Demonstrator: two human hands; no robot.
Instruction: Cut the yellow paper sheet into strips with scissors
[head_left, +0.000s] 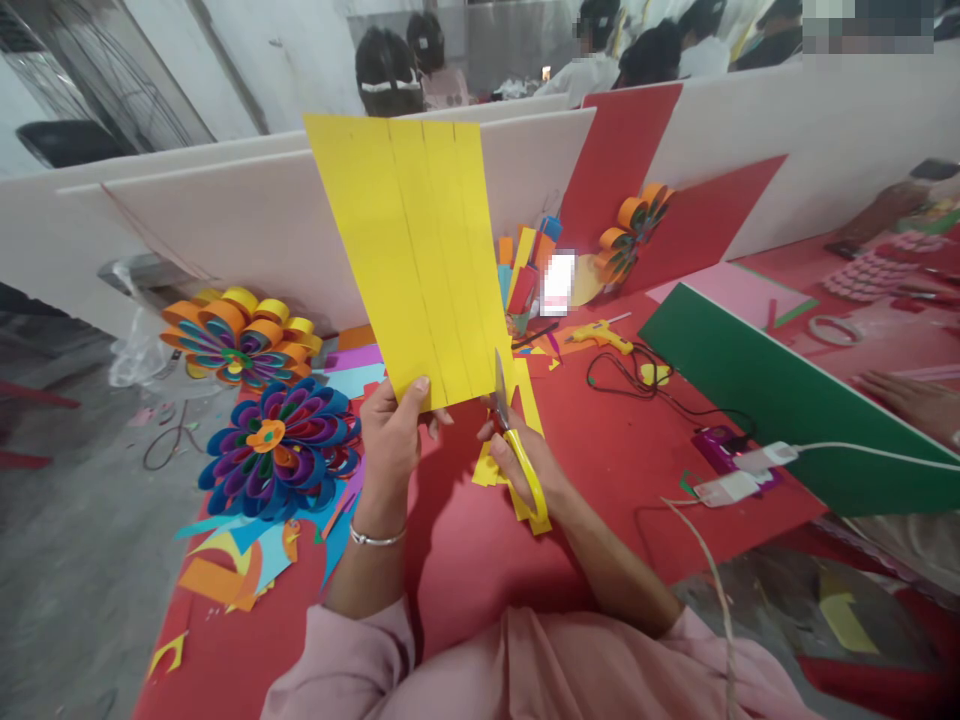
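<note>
A yellow paper sheet (pixel 420 250) with several pencil lines down its length stands upright in front of me. My left hand (pixel 401 420) grips its lower left corner, thumb on the near face. In my right hand (pixel 525 455) is a pair of yellow-handled scissors (pixel 525 465), fingers closed around the handles. Its blades point up at the sheet's lower right edge; whether they have cut into the paper I cannot tell. Below and behind the right hand lie yellow paper strips (pixel 529 395) on the red table (pixel 465 560).
Two quilled paper flowers, one orange (pixel 240 335) and one blue-purple (pixel 277 450), lie left, near paper scraps (pixel 232 570). A yellow glue gun (pixel 600 335), a purple power strip (pixel 727 450) with cables, and a green board (pixel 795 400) are right. Another person's hand (pixel 911 395) rests far right.
</note>
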